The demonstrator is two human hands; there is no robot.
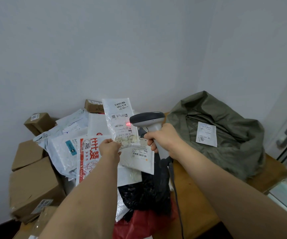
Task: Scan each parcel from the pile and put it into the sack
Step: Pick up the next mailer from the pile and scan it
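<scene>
The left hand [110, 146] pinches the bottom edge of a clear parcel [120, 120], holding it upright above the pile [91, 152]; the right hand [163, 138] grips the scanner [147, 119] (red dot on the label); the sack [225, 135] sits open to the right.

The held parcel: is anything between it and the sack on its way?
Only the scanner, gripped by the right hand, is between the parcel held by the left hand and the open sack.

The scanner's cable [177, 200] runs off the bottom edge; label print on the held parcel [122, 121] is unreadably small.
</scene>
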